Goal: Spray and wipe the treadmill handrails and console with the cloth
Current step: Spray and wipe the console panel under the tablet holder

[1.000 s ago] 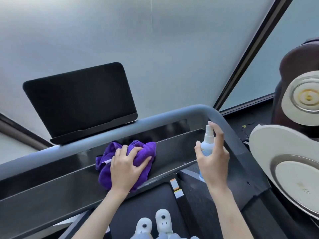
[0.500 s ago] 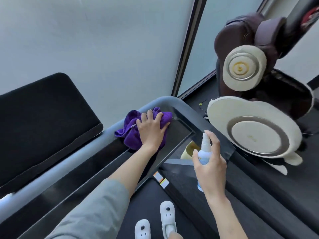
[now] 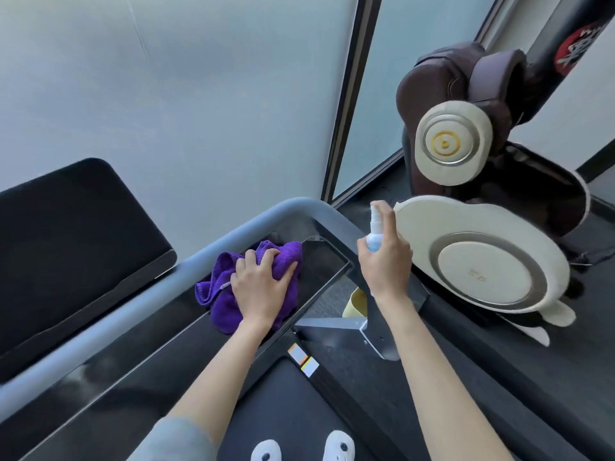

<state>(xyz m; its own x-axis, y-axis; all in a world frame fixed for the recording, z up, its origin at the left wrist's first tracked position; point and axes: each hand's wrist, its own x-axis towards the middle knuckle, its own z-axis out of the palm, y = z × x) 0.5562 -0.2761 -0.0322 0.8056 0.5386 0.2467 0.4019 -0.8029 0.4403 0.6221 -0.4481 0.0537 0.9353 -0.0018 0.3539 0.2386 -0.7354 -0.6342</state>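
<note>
A bunched purple cloth lies on the glossy black console tray of the treadmill, near its right end. My left hand rests on top of it, fingers curled into the fabric. The grey handrail runs along the far side of the tray and bends down at the right corner. My right hand holds a small white spray bottle upright above that bend, index finger on the nozzle, which points left toward the corner. A faint mist hangs by the nozzle.
A black screen stands behind the rail at left. A brown and cream massage chair stands close on the right. A frosted glass wall is ahead. Below are the treadmill belt and my white shoes.
My view has swung right along the treadmill. My left hand slid the cloth rightward to the tray's right end. My right hand raised the bottle toward the rail's corner.
</note>
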